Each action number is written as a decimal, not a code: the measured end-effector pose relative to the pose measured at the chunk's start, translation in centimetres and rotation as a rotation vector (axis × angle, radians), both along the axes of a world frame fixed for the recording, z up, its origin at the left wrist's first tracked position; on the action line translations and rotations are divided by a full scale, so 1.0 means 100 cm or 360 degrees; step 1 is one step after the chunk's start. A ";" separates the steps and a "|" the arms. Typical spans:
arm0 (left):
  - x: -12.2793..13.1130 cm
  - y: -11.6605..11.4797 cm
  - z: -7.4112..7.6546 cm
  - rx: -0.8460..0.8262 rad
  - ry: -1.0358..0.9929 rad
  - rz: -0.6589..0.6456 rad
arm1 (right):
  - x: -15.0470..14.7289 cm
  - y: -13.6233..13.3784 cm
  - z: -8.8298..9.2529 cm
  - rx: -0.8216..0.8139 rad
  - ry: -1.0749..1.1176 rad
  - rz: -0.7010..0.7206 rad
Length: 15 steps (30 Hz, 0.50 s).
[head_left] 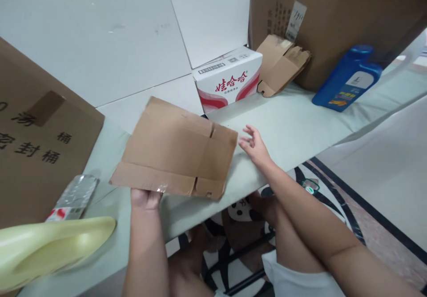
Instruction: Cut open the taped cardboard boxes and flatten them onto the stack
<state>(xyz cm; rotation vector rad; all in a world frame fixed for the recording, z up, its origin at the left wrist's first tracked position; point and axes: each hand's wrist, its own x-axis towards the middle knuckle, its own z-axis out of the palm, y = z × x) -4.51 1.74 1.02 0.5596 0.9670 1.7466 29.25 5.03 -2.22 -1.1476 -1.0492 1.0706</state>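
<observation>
A flattened brown cardboard box [170, 143] is held up, tilted, over the pale green surface, its fold lines and flap slots showing. My left hand [146, 198] grips its lower left edge from below; the fingers go behind the cardboard and are mostly hidden. Just off the right edge of the cardboard is my right hand [254, 146], with fingers apart and slightly curled, holding nothing. Behind the cardboard stands a white carton [230, 81] with red lettering.
Another folded cardboard box [282, 66] leans on a large brown carton [327, 17] at the back. A blue bottle [348, 81] leans at right. On the left are a second large carton [40, 146], a clear plastic pack [75, 197] and a pale yellow plastic object [56, 250].
</observation>
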 end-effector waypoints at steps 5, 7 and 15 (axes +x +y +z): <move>0.019 -0.004 -0.003 0.0127 -0.0122 -0.0042 | -0.004 -0.011 0.001 -0.0458 0.0536 0.0641; 0.025 -0.004 -0.005 0.0123 -0.0135 -0.0091 | -0.007 -0.019 0.005 -0.0510 0.0612 0.0692; 0.033 0.000 0.002 -0.0001 -0.0298 -0.0293 | 0.040 -0.040 0.029 -0.0324 0.0143 0.0015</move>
